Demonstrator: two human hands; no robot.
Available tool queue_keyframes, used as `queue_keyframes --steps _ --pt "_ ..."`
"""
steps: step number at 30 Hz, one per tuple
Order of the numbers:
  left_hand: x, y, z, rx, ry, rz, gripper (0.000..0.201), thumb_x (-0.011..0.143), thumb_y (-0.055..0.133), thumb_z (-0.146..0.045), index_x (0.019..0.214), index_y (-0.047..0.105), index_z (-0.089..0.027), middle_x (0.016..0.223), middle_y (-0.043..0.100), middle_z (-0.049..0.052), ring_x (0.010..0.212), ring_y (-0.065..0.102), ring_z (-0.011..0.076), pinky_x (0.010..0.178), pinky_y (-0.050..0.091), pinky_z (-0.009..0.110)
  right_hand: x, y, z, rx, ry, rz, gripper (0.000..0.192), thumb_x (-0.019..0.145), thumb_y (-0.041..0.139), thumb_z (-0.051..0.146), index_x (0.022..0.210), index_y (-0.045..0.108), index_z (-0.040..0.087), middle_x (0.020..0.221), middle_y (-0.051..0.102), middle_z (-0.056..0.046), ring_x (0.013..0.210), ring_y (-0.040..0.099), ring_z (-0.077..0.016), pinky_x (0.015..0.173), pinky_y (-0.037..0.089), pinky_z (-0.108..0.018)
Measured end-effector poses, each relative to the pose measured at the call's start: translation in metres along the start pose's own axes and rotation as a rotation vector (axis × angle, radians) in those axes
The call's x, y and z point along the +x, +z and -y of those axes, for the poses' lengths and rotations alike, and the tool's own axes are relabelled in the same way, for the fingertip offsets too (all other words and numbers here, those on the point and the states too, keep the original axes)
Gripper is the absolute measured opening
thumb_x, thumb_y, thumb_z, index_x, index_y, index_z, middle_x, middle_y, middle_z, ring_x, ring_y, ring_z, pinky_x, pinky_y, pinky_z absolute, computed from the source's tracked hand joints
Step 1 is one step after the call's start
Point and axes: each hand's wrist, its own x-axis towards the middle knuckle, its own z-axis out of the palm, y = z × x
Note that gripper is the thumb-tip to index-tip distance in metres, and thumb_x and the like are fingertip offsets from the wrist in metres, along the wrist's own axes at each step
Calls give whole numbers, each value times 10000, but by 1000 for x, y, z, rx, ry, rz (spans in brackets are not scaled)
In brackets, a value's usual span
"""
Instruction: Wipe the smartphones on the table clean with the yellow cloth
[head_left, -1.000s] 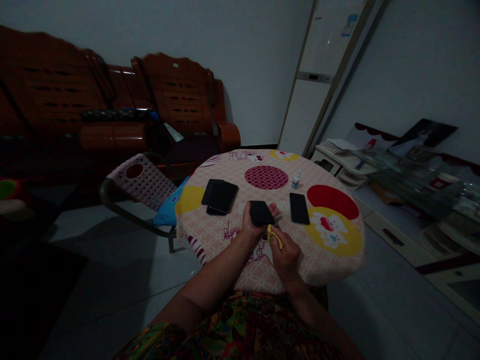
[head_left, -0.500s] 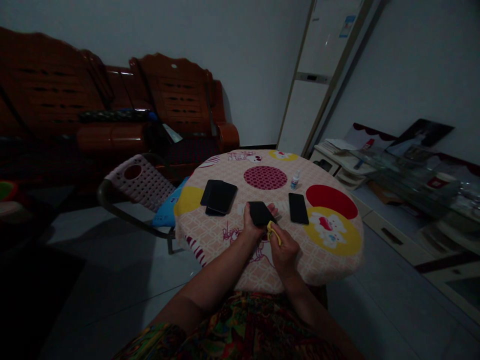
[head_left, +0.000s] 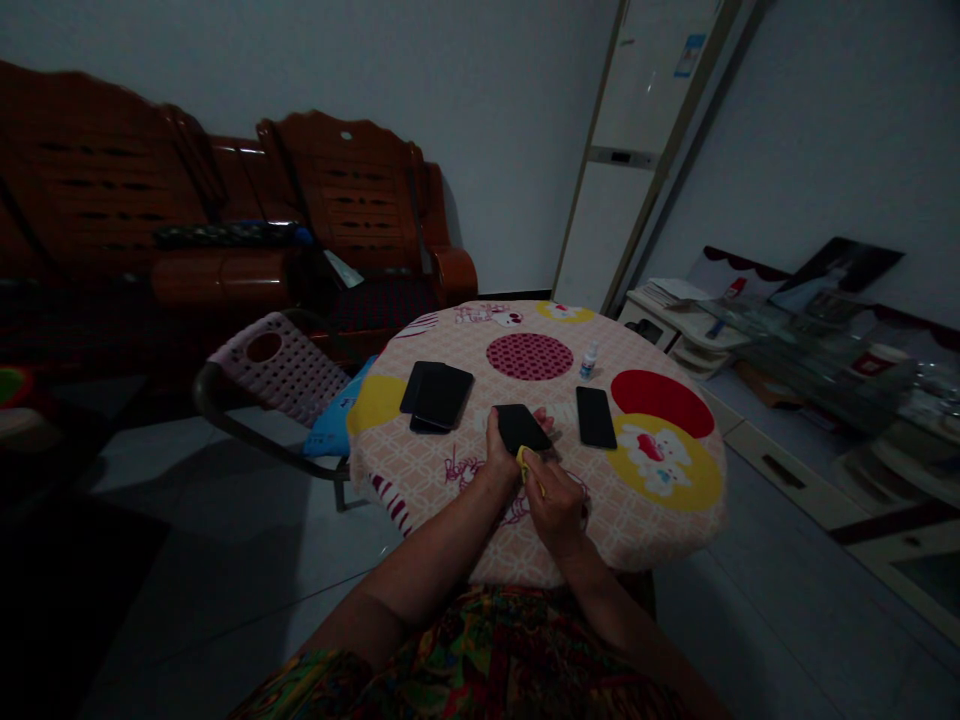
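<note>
A dark smartphone (head_left: 521, 428) lies across my left hand (head_left: 498, 446), whose thumb and fingers wrap its sides. My right hand (head_left: 553, 503) pinches a folded yellow cloth (head_left: 523, 463) against the phone's near edge. Right of the hands another black phone (head_left: 596, 417) rests flat on the table, with a small white spray bottle (head_left: 589, 361) standing just beyond it. To the left, several dark flat devices (head_left: 442, 396) lie overlapping; the lower ones are partly hidden.
The round table (head_left: 540, 555) wears a patterned pink cloth. A woven chair (head_left: 289, 370) with a blue cushion (head_left: 330, 424) stands at its left. Wooden sofas (head_left: 345, 190) line the back wall, near a tall white air conditioner (head_left: 611, 215). A glass-topped cabinet (head_left: 795, 350) is on the right.
My right hand has moved left with the yellow cloth along the phone's near edge, towards its left corner. My left hand keeps holding the phone in nearly the same place.
</note>
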Motion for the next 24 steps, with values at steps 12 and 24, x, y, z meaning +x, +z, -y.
queue_keyframes --steps 12,24 --pt "1 0 -1 -19 5 -16 667 867 379 -616 1124 609 -46 892 682 181 850 669 304 767 529 422 -7 1 -12 -48 43 -43 296 936 475 153 1159 668 153 844 711 -89 759 681 -159 732 539 -255" --pt "8 -10 0 12 -39 12 600 837 344 -675 1014 648 -189 1094 670 210 966 654 354 831 509 502 -6 5 -4 -102 -78 90 318 966 421 196 1195 642 178 729 650 -61 680 619 -164 630 505 -255"
